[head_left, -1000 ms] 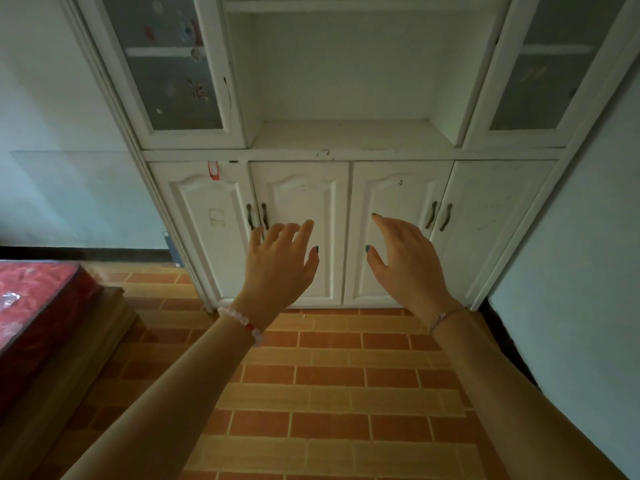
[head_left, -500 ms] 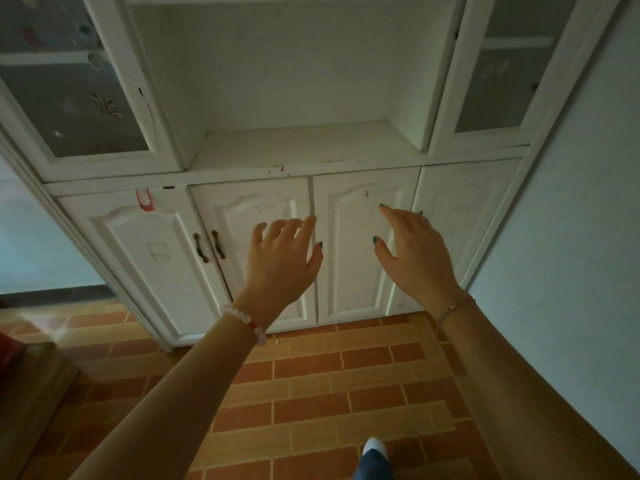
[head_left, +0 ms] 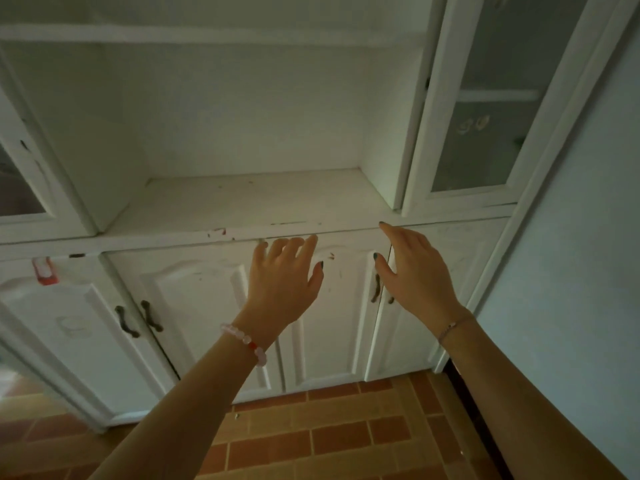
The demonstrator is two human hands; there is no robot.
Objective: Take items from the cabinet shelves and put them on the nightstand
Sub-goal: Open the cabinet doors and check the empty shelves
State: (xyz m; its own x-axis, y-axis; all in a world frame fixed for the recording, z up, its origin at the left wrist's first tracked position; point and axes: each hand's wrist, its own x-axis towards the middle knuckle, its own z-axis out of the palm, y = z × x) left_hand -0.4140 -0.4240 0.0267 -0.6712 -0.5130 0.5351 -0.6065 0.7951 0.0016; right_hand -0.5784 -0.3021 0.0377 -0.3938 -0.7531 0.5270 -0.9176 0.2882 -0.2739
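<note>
Cabinet (head_left: 429,209), white, fills the upper view. Its open middle shelf (head_left: 242,199) sits between two glass-fronted doors; the board is scuffed, with small red and dark marks along the front lip. Behind the frosted pane of the right glass door (head_left: 485,98) are faint pale shapes; cannot tell whether they are objects or a pattern on the glass. Left glass door (head_left: 20,188) only partly in view. Both hands are raised just below the shelf's front lip, in front of the lower doors (head_left: 194,306). Left hand (head_left: 282,282): back to camera, fingers straight and slightly spread, holding nothing, fingertips level with the lip's underside. Right hand (head_left: 412,271): likewise spread and holding nothing, index fingertip at the lip line under the corner of the right glass door, thumb over the seam beside a dark door handle (head_left: 375,289). Contact with the wood cannot be judged for either hand. The hands are near each other but apart. Pink bead bracelet (head_left: 242,341) on the left wrist, thin bracelet (head_left: 453,325) on the right. A further pair of dark handles (head_left: 128,322) lower left, a red tag (head_left: 44,270) above them. Orange brick-pattern floor (head_left: 346,427) below, pale wall (head_left: 571,271) at right.
</note>
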